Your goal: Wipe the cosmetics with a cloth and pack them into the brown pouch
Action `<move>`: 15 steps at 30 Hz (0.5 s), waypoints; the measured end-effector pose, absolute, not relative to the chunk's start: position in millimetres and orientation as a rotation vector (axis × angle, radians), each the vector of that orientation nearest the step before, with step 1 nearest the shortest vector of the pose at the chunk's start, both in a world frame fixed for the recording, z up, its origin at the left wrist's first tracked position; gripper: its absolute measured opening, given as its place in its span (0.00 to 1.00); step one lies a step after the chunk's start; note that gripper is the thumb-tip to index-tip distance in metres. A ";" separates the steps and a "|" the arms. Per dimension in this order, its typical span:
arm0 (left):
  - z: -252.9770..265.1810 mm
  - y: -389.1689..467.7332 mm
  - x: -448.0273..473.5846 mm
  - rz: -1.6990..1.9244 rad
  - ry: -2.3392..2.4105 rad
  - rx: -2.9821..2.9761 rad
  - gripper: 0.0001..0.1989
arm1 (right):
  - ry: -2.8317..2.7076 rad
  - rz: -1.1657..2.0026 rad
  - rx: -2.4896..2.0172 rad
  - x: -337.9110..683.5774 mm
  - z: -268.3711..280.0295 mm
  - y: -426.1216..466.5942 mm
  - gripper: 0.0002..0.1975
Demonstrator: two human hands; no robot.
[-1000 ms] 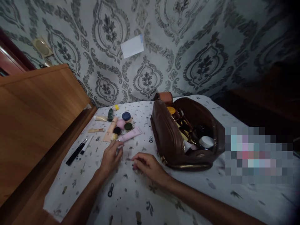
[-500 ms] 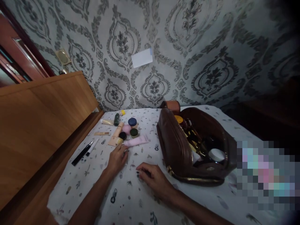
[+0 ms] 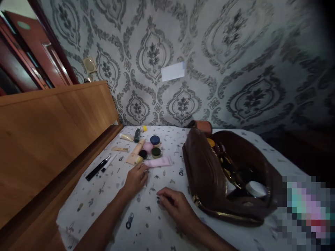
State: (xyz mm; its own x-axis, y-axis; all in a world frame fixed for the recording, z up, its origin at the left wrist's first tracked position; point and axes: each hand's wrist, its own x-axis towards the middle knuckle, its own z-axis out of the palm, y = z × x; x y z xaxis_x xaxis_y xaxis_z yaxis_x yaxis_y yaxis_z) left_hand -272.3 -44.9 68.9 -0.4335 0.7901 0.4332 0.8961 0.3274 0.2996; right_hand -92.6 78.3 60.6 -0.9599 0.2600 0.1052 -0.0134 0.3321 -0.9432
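Observation:
My left hand [image 3: 136, 179] rests on the cloth with fingers loosely bent and apart, its fingertips at the near end of a pink squeeze tube [image 3: 158, 162]. Whether they touch the tube I cannot tell. Just beyond them lie a small yellow-topped item [image 3: 138, 159], a peach tube [image 3: 137, 148], a black-lidded jar [image 3: 142, 154], a green-lidded jar [image 3: 156, 152], a pink rounded item [image 3: 148, 147] and a blue-lidded jar [image 3: 155, 140]. My right hand [image 3: 175, 205], thumb apart from curled fingers, holds nothing visible, left of an open brown toiletry bag [image 3: 202, 167].
Bottles and a white-lidded container [image 3: 256, 189] fill the bag. On the left lie a black pen-like item [image 3: 97, 169], a brush [image 3: 108, 163], a slim beige tube [image 3: 119, 149] and a cream tube [image 3: 126, 137]. A wooden panel [image 3: 60, 139] borders the patterned cloth; a wallpapered wall stands behind.
The view has swung left, so everything sits further right in the picture. Both hands keep nearly the same place and pose over the cloth; the items look unmoved.

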 end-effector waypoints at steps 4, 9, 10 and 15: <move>65.0 -43.4 -273.9 -0.769 -2.379 -1.530 0.09 | -2.361 1.663 -0.259 -91.5 63.6 78.3 0.12; 64.3 -45.3 -271.3 -0.959 -2.377 -1.492 0.10 | -2.358 1.664 -0.259 -90.7 64.8 76.9 0.11; 66.4 -45.2 -273.1 -1.025 -2.374 -1.476 0.10 | -2.354 1.661 -0.259 -90.7 64.6 76.6 0.11; 98.8 -25.5 -317.6 -1.007 -2.383 -1.342 0.12 | -2.370 1.611 -0.284 -91.3 61.0 76.9 0.11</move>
